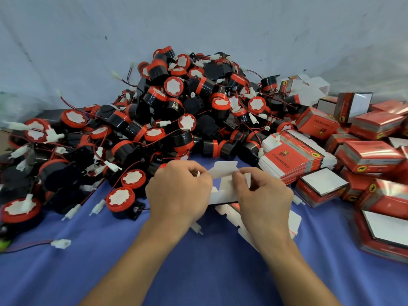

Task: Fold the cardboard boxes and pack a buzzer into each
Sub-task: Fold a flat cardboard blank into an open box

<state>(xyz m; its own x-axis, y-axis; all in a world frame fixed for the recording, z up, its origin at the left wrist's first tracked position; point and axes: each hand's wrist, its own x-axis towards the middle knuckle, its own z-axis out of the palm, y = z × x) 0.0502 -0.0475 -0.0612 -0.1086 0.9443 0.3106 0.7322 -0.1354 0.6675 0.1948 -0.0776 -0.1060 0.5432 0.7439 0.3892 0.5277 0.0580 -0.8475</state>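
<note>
While both hands are working at the near foot of the heap of buzzers (176, 102), a half-formed cardboard box (223, 188) is hanging between them, just in front of the heap and lifted off the blue cloth (198, 268). The left hand (178, 191) is curling its fingers round the box's left side, pinching a white flap. The right hand (262, 195) is pinching the opposite side, its fingers bent close over the top flap. The box is showing its plain white inside to the camera, with one tab standing up toward the heap.

Below the right hand, on the side away from the heap, a flat box blank (226, 212) is lying on the cloth, partly hidden by the wrist.

Touching the heap's right foot, a stack of flat red boxes (293, 157) is lying fanned out, printed faces up. Farther right of the heap, folded red boxes (373, 155) are sitting jumbled together, several turning white faces upward; whether they are holding buzzers cannot be told.

The heap itself is spreading wide: black bodies, red caps with white discs, thin wires and white plugs sticking out. At its near left edge one buzzer (121, 200) is standing cap-up on the cloth. Well in front of the heap's left end, a loose white connector (61, 242) is lying on its wire. Behind the heap a pale grey sheet (88, 40) is hanging.
</note>
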